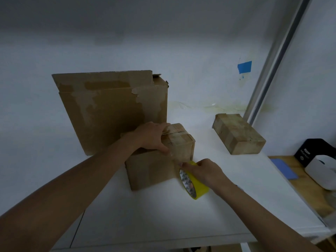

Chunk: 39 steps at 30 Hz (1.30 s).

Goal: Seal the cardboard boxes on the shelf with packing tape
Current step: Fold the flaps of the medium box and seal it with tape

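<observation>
White shelf surface (163, 215) fills the lower frame; at centre, the left hand (151, 137) grips a small brown cardboard box (179, 142), while the right hand (205, 171) grasps a yellow packing-tape roll (192, 182) just below it.

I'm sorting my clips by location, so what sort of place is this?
Likely a packing or storage corner in a home or office: worn cardboard boxes stand on a white shelf, the right hand holds a yellow tape roll, and a wooden desk sits beside it.

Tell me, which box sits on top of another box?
The small box gripped by the left hand; the other three stand on the shelf.
</observation>
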Available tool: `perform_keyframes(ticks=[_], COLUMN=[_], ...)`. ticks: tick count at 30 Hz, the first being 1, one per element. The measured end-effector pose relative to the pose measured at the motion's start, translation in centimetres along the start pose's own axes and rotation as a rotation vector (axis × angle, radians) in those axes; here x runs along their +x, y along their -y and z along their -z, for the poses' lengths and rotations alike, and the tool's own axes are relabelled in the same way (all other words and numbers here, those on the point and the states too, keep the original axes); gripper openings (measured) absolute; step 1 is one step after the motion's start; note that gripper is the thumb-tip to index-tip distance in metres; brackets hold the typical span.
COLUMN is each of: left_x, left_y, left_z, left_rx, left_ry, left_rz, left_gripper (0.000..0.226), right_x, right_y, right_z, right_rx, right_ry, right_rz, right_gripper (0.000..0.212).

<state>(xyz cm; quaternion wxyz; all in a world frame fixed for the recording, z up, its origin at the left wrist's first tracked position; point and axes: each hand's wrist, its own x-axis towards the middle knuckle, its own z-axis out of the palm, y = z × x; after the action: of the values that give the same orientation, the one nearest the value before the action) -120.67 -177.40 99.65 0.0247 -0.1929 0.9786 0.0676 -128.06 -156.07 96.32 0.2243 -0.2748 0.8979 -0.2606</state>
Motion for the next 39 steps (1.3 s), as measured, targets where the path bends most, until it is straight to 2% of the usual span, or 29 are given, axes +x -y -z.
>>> perform_keyframes(ticks=[4,8,11,15,17,18,21,22,28,33,35,36,39], left_x=[0.0,0.7,1.3,1.1,0.9,0.8,1.0,1.0,0.0,-1.0,-1.5,-1.6,-1.6], left_y=[0.3,1.0,1.6,1.6,1.6,1.6,2.1,2.2,1.6,-0.6,-1.3,-1.5,-1.3], left_z=[1.2,1.7,1.4,1.9,2.0,2.0,1.9,2.0,1.9,0.8,0.8,0.8,0.9], left_rx=[-0.156,-0.410,-0.482,-0.533,-0.554,-0.556,-0.522,-0.510,-0.300,-0.068,-0.015,0.024,0.094], left_ry=[0.064,0.278,0.312,0.351,0.346,0.334,0.235,0.197,-0.148,-0.330,-0.304,-0.239,0.117], left_rz=[-0.010,0.001,0.046,0.064,0.070,0.061,0.020,0.015,0.057,0.037,0.056,0.058,0.073], left_gripper=[0.115,0.103,0.096,0.063,0.058,0.062,0.094,0.097,0.060,0.043,0.055,0.070,0.134], right_x=[-0.4,-0.9,-0.8,-0.7,-0.6,-0.5,-0.3,-0.3,0.2,0.9,1.1,1.2,1.4], right_y=[0.6,1.4,1.9,2.5,2.7,2.8,2.9,2.9,3.0,3.5,3.5,3.5,3.2], right_z=[1.4,3.0,3.3,3.1,2.9,2.8,2.7,2.8,3.1,2.6,2.4,2.3,1.8], right_rx=[0.015,0.101,0.221,0.321,0.329,0.323,0.317,0.329,0.506,0.465,0.464,0.458,0.453], right_ry=[-0.001,-0.004,0.002,0.034,0.049,0.050,0.041,0.041,0.049,0.042,0.038,0.035,0.040], right_rz=[0.018,0.019,0.000,0.000,0.016,0.030,0.080,0.100,0.208,0.211,0.218,0.232,0.307], right_gripper=[0.062,0.055,0.059,0.062,0.060,0.061,0.065,0.065,0.057,0.049,0.048,0.049,0.047])
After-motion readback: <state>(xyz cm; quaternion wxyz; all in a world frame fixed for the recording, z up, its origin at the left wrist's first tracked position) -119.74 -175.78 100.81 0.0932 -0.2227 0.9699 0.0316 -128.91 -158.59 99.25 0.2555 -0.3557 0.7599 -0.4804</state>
